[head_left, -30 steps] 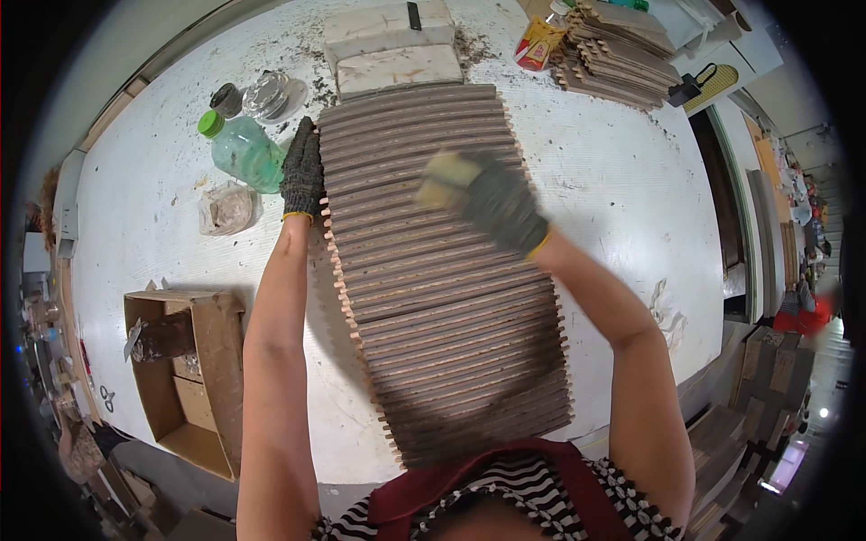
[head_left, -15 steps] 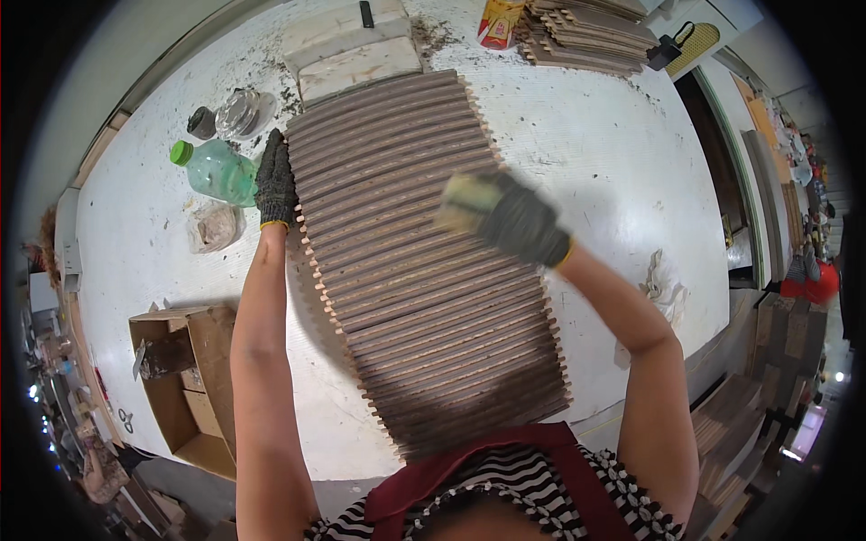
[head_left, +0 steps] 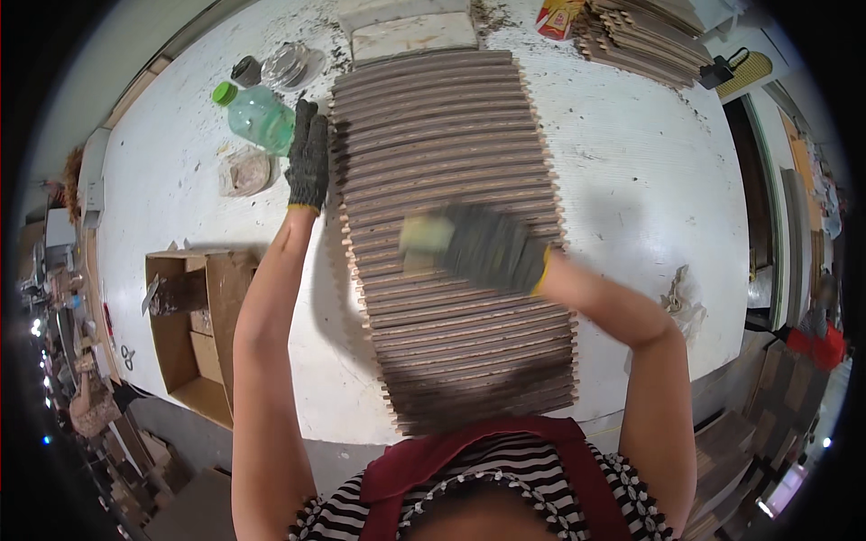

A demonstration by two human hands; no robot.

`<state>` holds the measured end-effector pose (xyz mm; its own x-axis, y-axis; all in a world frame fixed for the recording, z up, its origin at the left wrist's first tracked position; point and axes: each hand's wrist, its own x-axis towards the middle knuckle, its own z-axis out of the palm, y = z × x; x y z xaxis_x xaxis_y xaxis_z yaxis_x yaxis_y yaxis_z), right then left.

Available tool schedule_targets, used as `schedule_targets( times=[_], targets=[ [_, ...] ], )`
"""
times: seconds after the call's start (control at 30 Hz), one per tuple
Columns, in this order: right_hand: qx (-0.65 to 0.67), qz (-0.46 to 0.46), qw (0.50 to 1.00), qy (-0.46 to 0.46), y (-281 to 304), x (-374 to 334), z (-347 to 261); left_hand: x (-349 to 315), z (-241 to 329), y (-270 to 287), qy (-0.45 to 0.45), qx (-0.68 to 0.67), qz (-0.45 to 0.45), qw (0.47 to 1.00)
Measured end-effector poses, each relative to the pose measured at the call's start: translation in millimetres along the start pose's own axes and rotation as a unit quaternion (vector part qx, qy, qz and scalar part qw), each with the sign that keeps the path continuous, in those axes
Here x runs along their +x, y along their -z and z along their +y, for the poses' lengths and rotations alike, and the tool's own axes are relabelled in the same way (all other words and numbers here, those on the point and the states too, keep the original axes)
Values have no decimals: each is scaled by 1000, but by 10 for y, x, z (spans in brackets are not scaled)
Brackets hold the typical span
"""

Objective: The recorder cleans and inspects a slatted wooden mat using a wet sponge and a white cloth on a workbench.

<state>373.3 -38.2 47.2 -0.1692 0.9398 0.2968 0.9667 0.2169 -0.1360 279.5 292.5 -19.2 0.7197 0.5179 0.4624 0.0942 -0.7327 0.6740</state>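
A long row of narrow brown boards stands packed side by side on the white table, their notched, pale ends forming both long edges. My left hand, in a dark knitted glove with a yellow cuff, lies along the row's left edge near the far end, fingers stretched out. Across the middle of the row, my right hand, gloved the same way, grips a pale yellow block that looks like a sponge. Motion blurs that hand and the block, and whether the block touches the boards is hard to see.
Left of the boards are a green-capped bottle, a clear round container, a crumpled clear wrapper and a cardboard box. A pale slab adjoins the far end. Stacked boards and a red-yellow can stand far right.
My right hand has swept the yellow block leftward and nearer to me over the boards. My left hand stays along the left edge. The whole view has shifted a little.
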Motion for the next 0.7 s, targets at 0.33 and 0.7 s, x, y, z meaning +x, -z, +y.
schedule_targets(
  times=[0.33,0.7],
  targets=[
    [289,114,948,-71,-18,340,-253,-1551,686,775,175,-240,24,955],
    [-193,51,978,-66,-99,986,929,-1642,576,530,214,-327,118,913]
  ],
)
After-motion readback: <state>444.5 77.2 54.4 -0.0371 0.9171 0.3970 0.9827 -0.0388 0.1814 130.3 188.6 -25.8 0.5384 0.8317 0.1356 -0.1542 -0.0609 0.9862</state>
